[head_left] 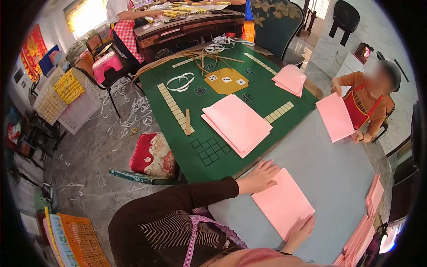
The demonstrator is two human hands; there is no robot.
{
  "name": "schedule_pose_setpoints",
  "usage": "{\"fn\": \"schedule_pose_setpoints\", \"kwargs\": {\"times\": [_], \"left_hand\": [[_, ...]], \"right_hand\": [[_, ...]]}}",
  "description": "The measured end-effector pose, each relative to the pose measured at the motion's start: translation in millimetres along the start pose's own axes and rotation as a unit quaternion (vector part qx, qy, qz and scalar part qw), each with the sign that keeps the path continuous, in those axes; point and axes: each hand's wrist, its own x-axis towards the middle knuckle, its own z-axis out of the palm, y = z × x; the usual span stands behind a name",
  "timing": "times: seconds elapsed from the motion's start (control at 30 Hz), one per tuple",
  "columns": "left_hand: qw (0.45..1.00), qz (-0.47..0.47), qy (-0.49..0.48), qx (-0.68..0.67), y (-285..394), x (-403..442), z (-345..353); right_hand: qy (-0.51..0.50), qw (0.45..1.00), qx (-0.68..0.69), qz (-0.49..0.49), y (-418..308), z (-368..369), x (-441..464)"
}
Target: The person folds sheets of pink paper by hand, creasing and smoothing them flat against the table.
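Note:
A pink folded sheet (284, 202) lies flat on the grey-blue tabletop (329, 178) in front of me. My left hand (260, 178) rests at its upper left edge, fingers spread and partly over the table. On the lower right corner of the sheet lies my right hand (300, 229), fingers stretched out and the palm partly hidden. Neither hand grips anything. Beyond my left hand, a stack of pink sheets (238, 124) sits on the green mahjong-patterned mat (178, 147).
Across the table a person in a red apron (359, 107) holds another pink sheet (336, 116). More pink sheets (290, 80) lie on the mat's far side. Piles of folded pink sheets (358, 240) line the right edge. A cushioned chair (153, 155) stands left of the table.

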Motion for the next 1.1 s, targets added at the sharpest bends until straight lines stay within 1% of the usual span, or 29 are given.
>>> {"fn": "schedule_pose_setpoints", "kwargs": {"times": [0.1, 0.23, 0.3, 0.47, 0.57, 0.7, 0.83, 0.9, 0.93, 1.0, 1.03, 1.1], "left_hand": [[1.0, 0.0, -0.005, 0.008, 1.8, -0.4, -1.9], [0.999, 0.004, -0.025, 0.028, 4.2, 1.5, -4.4], [0.999, 0.006, -0.028, 0.037, 5.4, 2.1, -5.0], [0.998, 0.003, -0.033, 0.045, 5.3, 0.3, -3.2], [0.999, 0.007, -0.026, 0.023, 4.9, 0.5, -2.9], [1.0, 0.012, -0.019, 0.012, 3.6, 1.6, -1.9], [1.0, 0.01, -0.009, 0.001, 3.1, 0.2, -4.5], [1.0, 0.007, -0.002, -0.005, 1.8, 0.2, -2.2], [1.0, 0.008, 0.007, -0.022, 0.5, 0.2, -0.3], [0.999, 0.006, 0.017, -0.041, -0.3, -0.6, 0.2], [0.997, -0.008, 0.015, -0.07, -1.1, 0.0, -2.0], [0.994, -0.022, 0.017, -0.101, -3.5, -3.7, -3.6]], "right_hand": [[-0.01, 0.999, -0.027, -0.019, 7.5, 2.4, 1.9], [-0.006, 1.0, -0.008, -0.008, 4.5, 3.4, 0.1], [-0.001, 0.998, -0.041, -0.043, -1.9, 1.8, -1.2], [-0.001, 0.998, -0.041, -0.041, 7.7, 4.8, 0.3], [0.005, 0.998, -0.045, -0.039, 15.8, 10.6, 0.5], [0.0, 0.997, -0.053, -0.048, 4.4, 6.6, -2.4], [0.006, 0.996, -0.07, -0.052, 14.4, 12.5, 0.0], [0.001, 0.996, -0.085, -0.036, 13.2, 13.5, 0.9], [0.0, 0.995, -0.091, -0.041, 11.9, 11.8, 1.5], [0.0, 0.998, -0.053, -0.037, 7.9, 9.6, 0.8], [-0.001, 0.998, -0.054, -0.039, 5.9, 9.2, -0.9], [0.003, 0.998, -0.061, 0.001, 4.6, 7.3, -1.5]]}}
